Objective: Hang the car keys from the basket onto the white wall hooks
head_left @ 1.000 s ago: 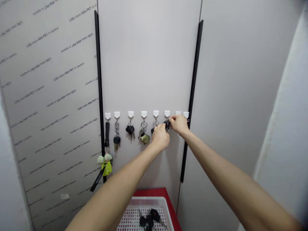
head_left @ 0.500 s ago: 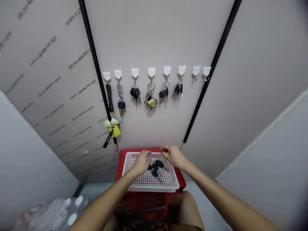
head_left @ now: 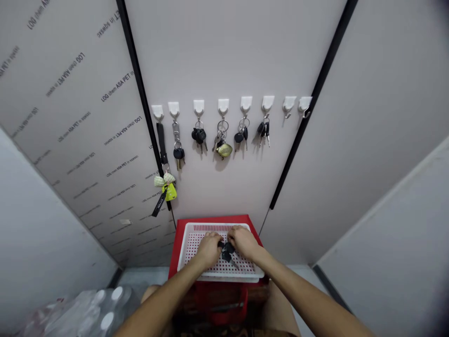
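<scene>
My left hand (head_left: 209, 250) and my right hand (head_left: 242, 243) are low over a white perforated plastic basket (head_left: 220, 227), on either side of a small pile of black-headed car keys (head_left: 227, 252). Both hands touch or nearly touch the pile, and my fingers hide part of it. A row of white adhesive hooks (head_left: 224, 106) runs across the pale wall panel above. Several bunches of keys hang from them, including a bunch of black-headed keys (head_left: 264, 133) on the sixth hook. The two rightmost hooks hold nothing.
The basket stands on a red stool (head_left: 210, 221) just below the wall panel. My knees (head_left: 277, 309) are either side of it. Clear plastic bottles (head_left: 108, 309) lie at the lower left. Black strips (head_left: 308, 107) edge the panel.
Both hands have dropped from the hooks to the basket and closed in on the key pile. The view has tilted down. A key bunch now hangs on the sixth hook.
</scene>
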The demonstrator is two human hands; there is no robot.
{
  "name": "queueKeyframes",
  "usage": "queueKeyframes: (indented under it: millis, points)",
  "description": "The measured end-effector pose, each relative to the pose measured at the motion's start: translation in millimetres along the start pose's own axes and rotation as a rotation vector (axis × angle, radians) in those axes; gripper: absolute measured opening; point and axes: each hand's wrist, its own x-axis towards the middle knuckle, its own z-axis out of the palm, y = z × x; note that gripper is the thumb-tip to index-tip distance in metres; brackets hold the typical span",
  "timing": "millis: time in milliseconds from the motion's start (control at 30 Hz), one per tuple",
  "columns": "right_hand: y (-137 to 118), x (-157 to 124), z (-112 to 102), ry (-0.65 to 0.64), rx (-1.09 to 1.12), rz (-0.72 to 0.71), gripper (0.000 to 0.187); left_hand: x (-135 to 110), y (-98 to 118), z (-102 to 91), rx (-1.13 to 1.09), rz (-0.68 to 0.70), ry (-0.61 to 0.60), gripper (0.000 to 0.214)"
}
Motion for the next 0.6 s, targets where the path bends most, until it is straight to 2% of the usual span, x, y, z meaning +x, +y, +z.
queueKeyframes:
  millis: [167,300,500,600]
  points:
    - [7,-2,-14,0.052,0.107,-0.064,0.023,1,7,-6.6,-0.124,-0.029,0.042,0.035]
    - [11,-7,-36,0.143,0.409,-0.085,0.024,8,22,-17.2,-0.359,0.037,0.107,0.035]
    - [19,-10,-67,0.197,0.826,0.048,0.022,27,48,-33.3,-0.808,0.116,0.122,0.03]
    - [29,-10,-90,0.287,0.95,0.087,0.019,43,65,-46.1,-0.909,0.117,0.151,0.026]
